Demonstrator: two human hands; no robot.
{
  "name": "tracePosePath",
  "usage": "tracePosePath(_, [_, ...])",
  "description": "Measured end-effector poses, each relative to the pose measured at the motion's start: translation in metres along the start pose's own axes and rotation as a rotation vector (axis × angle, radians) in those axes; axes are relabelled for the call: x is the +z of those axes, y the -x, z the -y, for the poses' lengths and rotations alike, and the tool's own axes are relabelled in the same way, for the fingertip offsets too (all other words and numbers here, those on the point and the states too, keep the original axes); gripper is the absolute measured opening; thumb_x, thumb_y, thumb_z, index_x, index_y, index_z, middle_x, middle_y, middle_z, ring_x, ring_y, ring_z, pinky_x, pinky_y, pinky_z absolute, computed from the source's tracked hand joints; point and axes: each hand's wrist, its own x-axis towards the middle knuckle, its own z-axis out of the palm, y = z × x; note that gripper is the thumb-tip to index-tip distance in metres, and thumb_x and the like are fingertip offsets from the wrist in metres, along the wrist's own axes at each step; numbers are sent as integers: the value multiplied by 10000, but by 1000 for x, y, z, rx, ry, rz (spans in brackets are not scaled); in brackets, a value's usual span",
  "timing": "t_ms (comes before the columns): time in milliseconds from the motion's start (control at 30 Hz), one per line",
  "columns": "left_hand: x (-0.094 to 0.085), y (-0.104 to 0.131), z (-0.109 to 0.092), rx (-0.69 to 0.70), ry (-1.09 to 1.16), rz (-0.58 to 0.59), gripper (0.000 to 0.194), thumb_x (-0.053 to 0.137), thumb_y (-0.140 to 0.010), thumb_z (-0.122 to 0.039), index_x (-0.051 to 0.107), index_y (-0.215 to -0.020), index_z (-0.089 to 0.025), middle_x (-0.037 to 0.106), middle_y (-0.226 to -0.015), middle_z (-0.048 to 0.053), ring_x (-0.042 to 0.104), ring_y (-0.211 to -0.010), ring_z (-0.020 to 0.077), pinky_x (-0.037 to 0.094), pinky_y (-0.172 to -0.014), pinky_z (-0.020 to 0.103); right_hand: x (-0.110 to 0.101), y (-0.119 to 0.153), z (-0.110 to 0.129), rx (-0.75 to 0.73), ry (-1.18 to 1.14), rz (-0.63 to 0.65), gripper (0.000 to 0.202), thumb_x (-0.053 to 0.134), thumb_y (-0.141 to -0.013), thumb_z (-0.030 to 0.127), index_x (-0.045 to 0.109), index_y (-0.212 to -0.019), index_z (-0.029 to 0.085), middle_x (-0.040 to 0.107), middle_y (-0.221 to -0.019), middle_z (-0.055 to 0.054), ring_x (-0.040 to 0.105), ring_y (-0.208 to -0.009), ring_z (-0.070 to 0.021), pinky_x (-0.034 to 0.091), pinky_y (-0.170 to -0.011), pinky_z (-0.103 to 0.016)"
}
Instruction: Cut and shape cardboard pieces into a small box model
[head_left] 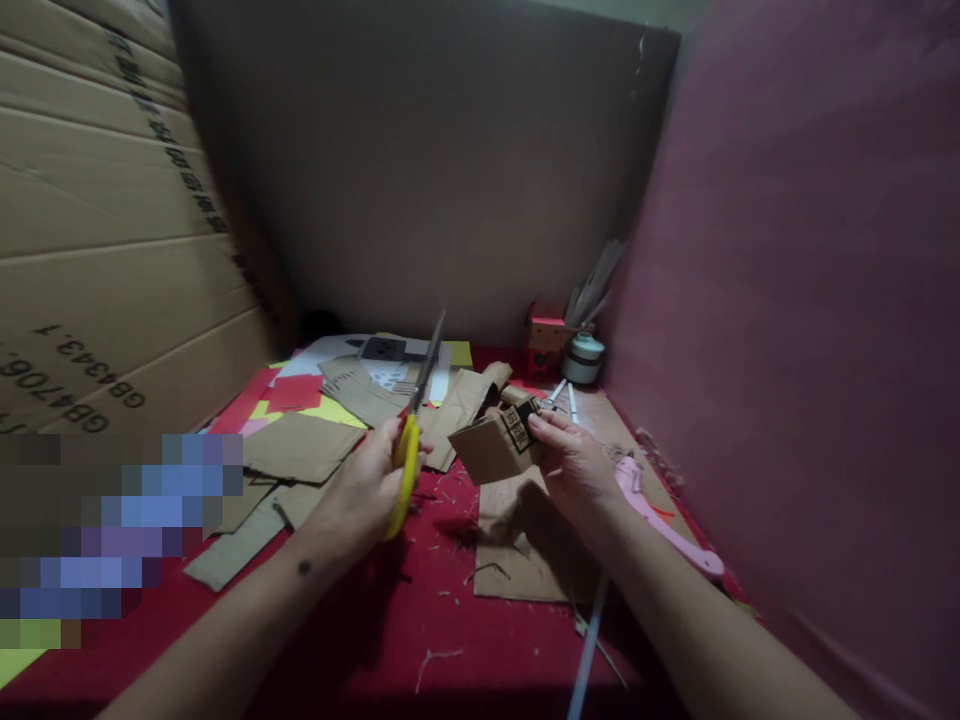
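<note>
Left hand (365, 482): grips scissors (409, 452)
Right hand (576, 455): pinches cardboard piece (487, 455)
Cardboard handling: likely light, stiff, creasable; hold flat edges
Pink tool (669, 528): near desk's (495, 682) right edge

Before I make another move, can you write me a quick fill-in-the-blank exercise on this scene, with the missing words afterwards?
1. The left hand holds metal scissors with handles coloured ____.
2. The right hand grips a brown folded piece made of ____.
3. The curved, long-handled tool beside the right forearm is coloured ____.

Missing words: yellow; cardboard; pink.
</note>
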Motion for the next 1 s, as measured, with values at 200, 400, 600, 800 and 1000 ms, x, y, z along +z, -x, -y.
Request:
tracePosePath(200, [6, -8, -18, 31, 425, 52, 320, 665, -658, -273, 512, -926, -193, 628, -1005, 28, 508, -602, 83, 408, -560, 224, -2, -1, -1, 10, 36, 31, 128, 741, -608, 205, 714, -730, 179, 686, -668, -7, 561, -553, -112, 416, -532, -231])
tracePosePath(400, [21, -18, -15, -18, 553, 38, 345, 754, -516, -171, 546, -791, -171, 589, -652, -55, 547, -621, 89, 432, -602, 195, 1, 1, 1, 5, 2, 133, 130, 693, -671, 245, 715, -781, 179, 666, -644, -8, 547, -543, -123, 394, -493, -239])
tracePosePath(600, [16, -23, 2, -129, 561, 28, 393, 744, -550, -242, 523, -867, -173, 570, -621, -72, 434, -439, 41, 306, -411, 170, 6, 5, 11, 166, -26, 205, 387, 593, -738, 517, 716, -804, 156, 680, -636, -48, 586, -580, -165, 439, -558, -289])
tracePosePath(800, [19, -21, 6, -115, 523, 8, 375, 741, -529, -215, 521, -830, -172, 575, -639, -58, 534, -560, 86, 409, -526, 198, 5, 6, 4, 45, 49, 107, 277, 800, -551, 261, 716, -802, 181, 706, -757, -20, 613, -675, -146, 455, -625, -271])
tracePosePath(1000, [27, -13, 1, 16, 322, 55, 330, 702, -591, -236, 523, -860, -174, 597, -690, -26, 561, -627, 128, 441, -610, 246, 6, 4, 1, 11, 87, 55, 192, 796, -540, 200, 714, -714, 190, 686, -694, 6, 590, -629, -129, 441, -621, -256])
